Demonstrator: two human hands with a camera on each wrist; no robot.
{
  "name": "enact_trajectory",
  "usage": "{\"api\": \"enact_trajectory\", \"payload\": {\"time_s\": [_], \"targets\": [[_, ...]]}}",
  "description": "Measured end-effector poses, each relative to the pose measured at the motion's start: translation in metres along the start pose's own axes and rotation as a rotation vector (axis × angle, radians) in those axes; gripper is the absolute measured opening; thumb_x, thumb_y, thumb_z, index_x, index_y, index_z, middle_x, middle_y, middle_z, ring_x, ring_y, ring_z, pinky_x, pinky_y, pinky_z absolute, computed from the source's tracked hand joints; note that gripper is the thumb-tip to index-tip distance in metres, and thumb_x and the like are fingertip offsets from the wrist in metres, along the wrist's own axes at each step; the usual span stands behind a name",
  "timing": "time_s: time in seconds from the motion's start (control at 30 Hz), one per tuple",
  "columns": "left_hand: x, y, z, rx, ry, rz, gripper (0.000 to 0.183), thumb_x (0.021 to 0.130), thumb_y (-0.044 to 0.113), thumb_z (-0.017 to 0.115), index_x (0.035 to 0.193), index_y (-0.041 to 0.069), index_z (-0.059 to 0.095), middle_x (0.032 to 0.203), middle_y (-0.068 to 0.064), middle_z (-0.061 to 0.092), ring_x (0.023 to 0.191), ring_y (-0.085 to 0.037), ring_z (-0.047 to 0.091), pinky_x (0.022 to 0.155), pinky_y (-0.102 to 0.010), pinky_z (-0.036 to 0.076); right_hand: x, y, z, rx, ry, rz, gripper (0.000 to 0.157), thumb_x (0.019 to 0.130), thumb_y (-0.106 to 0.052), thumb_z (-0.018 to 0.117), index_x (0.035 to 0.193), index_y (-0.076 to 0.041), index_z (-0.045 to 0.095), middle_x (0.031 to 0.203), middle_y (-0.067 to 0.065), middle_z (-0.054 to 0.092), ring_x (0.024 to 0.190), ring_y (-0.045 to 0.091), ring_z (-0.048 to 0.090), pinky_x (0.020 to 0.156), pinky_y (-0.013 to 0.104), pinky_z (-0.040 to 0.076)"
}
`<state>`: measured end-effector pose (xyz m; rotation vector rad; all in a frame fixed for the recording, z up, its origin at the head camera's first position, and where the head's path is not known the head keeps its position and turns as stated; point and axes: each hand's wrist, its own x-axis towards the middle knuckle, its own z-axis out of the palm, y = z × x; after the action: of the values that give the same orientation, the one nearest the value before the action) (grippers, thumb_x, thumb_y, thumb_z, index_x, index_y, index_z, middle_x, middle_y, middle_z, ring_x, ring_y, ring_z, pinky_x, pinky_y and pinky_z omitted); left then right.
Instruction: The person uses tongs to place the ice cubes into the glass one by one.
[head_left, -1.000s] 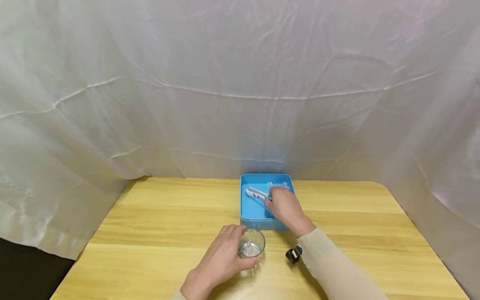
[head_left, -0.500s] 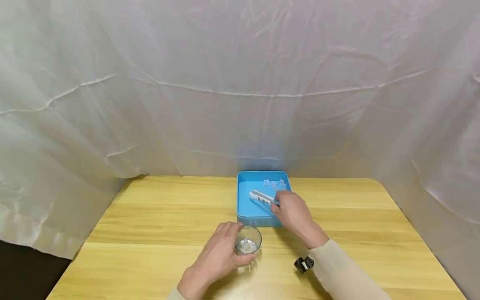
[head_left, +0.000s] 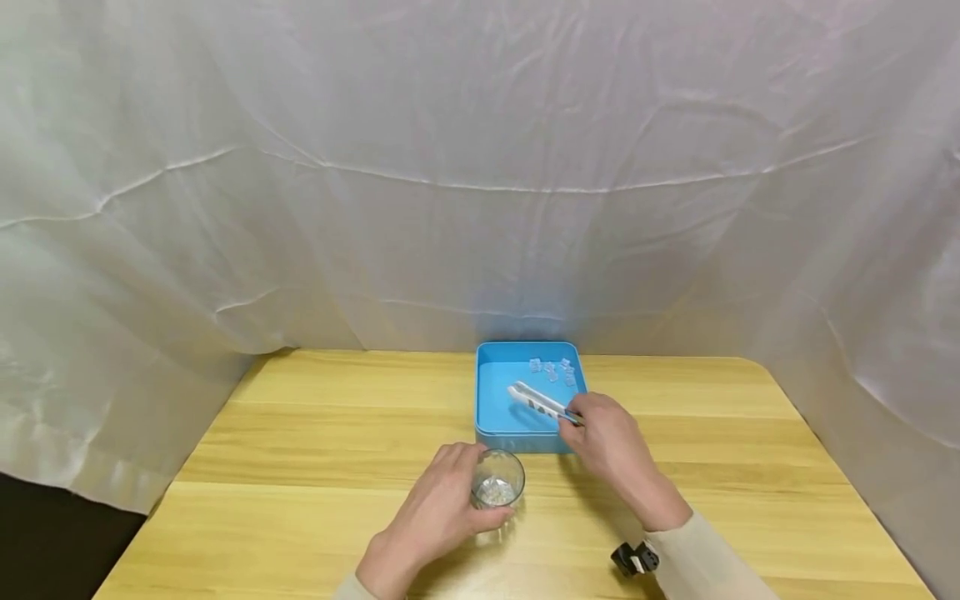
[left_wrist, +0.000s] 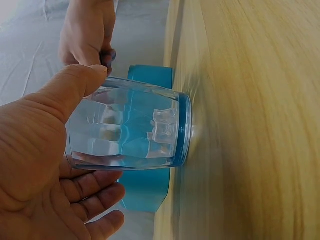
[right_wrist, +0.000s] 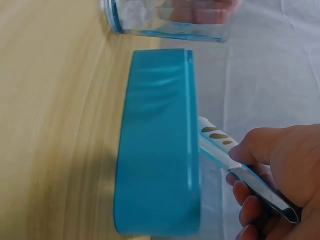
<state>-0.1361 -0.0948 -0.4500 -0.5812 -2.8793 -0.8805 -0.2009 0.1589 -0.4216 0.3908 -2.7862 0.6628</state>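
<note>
My left hand point(head_left: 435, 515) is curled round a clear drinking glass point(head_left: 512, 467) standing upright on the table. Small clear pieces like ice cubes point(left_wrist: 164, 127) lie at the bottom of the glass. Just behind it is a shallow blue box point(head_left: 495, 379), open at the top. My right hand point(head_left: 609, 440) pinches metal tongs with white patterned tips point(head_left: 534, 398), above the box's front right part. In the right wrist view the tongs' handle point(right_wrist: 260, 187) slants into the palm, and the box wall hides the far tips. Several clear cubes point(head_left: 551, 371) lie at the back right inside the box.
The wooden table point(head_left: 322, 442) stretches to both sides of the box and glass. A pale grey curtain point(head_left: 450, 250) hangs close behind the box and round the sides. A small black device point(head_left: 634, 559) is at the right sleeve.
My right hand with the tongs has moved right and back toward me, uncovering the clear cubes in the box. My left hand keeps its hold on the glass in the same place.
</note>
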Motion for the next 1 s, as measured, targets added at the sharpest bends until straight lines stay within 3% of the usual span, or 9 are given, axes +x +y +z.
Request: {"api": "enact_trajectory", "payload": {"time_s": [0.2, 0.5, 0.77, 1.0], "targets": [[0.000, 0.000, 0.001, -0.006, 0.000, 0.008, 0.074, 0.080, 0.047, 0.089, 0.135, 0.007, 0.061, 0.128, -0.006, 0.067, 0.123, -0.020, 0.058, 0.103, -0.041, 0.055, -0.014, 0.003, -0.013, 0.030, 0.028, 0.014, 0.004, 0.093, -0.012, 0.071, 0.089, -0.010, 0.070, 0.083, 0.000, 0.061, 0.073, 0.015, 0.048, 0.064, 0.032, 0.045], [0.003, 0.001, 0.005, -0.005, -0.003, 0.009, 0.074, 0.080, 0.047, 0.089, 0.135, 0.006, 0.062, 0.129, -0.007, 0.067, 0.124, -0.021, 0.057, 0.104, -0.041, 0.055, -0.032, 0.004, -0.025, 0.051, 0.026, -0.025, 0.004, 0.092, -0.012, 0.074, 0.089, -0.014, 0.072, 0.086, -0.004, 0.064, 0.075, 0.012, 0.048, 0.068, 0.031, 0.046], [0.001, 0.001, 0.005, 0.026, 0.009, 0.028, 0.074, 0.081, 0.049, 0.088, 0.135, 0.006, 0.062, 0.127, -0.005, 0.067, 0.123, -0.021, 0.058, 0.105, -0.040, 0.055, -0.043, -0.001, -0.038, 0.090, 0.006, -0.040, 0.007, 0.092, -0.012, 0.077, 0.090, -0.017, 0.073, 0.084, -0.008, 0.061, 0.073, 0.010, 0.047, 0.063, 0.025, 0.042], [0.000, 0.001, 0.006, 0.026, 0.018, 0.033, 0.073, 0.081, 0.049, 0.088, 0.133, 0.006, 0.063, 0.126, -0.005, 0.067, 0.123, -0.021, 0.059, 0.105, -0.041, 0.055, -0.049, -0.008, -0.044, 0.131, -0.017, -0.114, 0.013, 0.091, -0.012, 0.082, 0.090, -0.022, 0.072, 0.088, -0.012, 0.062, 0.077, 0.002, 0.052, 0.065, 0.023, 0.049]]}}
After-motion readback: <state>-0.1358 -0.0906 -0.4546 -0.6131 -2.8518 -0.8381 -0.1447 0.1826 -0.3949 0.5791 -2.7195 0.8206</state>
